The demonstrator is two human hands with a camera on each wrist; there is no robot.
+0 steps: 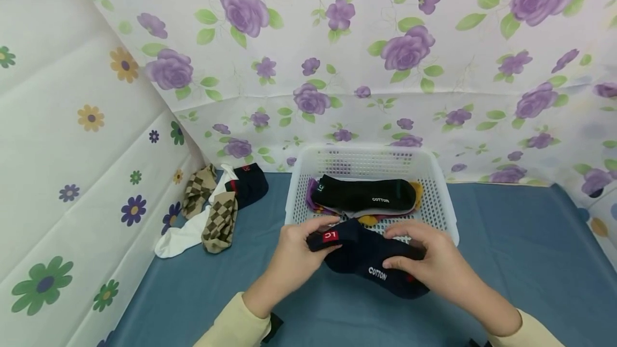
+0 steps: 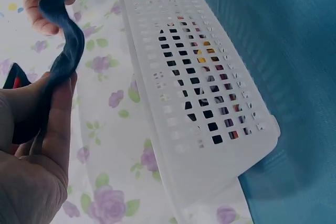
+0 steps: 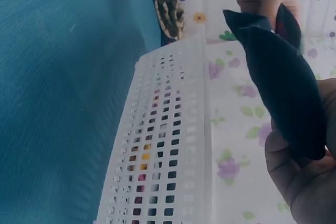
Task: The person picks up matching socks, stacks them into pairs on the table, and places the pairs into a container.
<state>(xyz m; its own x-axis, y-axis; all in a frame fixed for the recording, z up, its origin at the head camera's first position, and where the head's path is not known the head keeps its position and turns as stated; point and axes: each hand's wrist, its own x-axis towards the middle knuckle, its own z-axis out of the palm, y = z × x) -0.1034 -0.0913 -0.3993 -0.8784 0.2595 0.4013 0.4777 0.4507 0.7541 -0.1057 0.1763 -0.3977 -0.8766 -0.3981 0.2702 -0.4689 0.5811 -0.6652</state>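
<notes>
A navy sock [image 1: 359,253] with a red LC tag and the word COTTON is stretched between both hands, in front of the basket. My left hand [image 1: 294,248] pinches its cuff by the red tag, thumb below and fingers above. At the toe end my right hand [image 1: 429,253] grips the sock between thumb and fingers. Behind it stands a white perforated basket [image 1: 445,213], holding a black sock [image 1: 366,194] on top of purple, grey and yellow ones. The right wrist view shows the navy sock [image 3: 286,87] hanging between the hands.
On the blue table cover [image 1: 506,250], to the left of the basket, lie loose socks: a white sock [image 1: 185,235], a checkered sock [image 1: 220,223], another checkered sock [image 1: 198,189] and a navy sock [image 1: 250,183]. Flowered sheets [image 1: 308,68] rise behind and at the left.
</notes>
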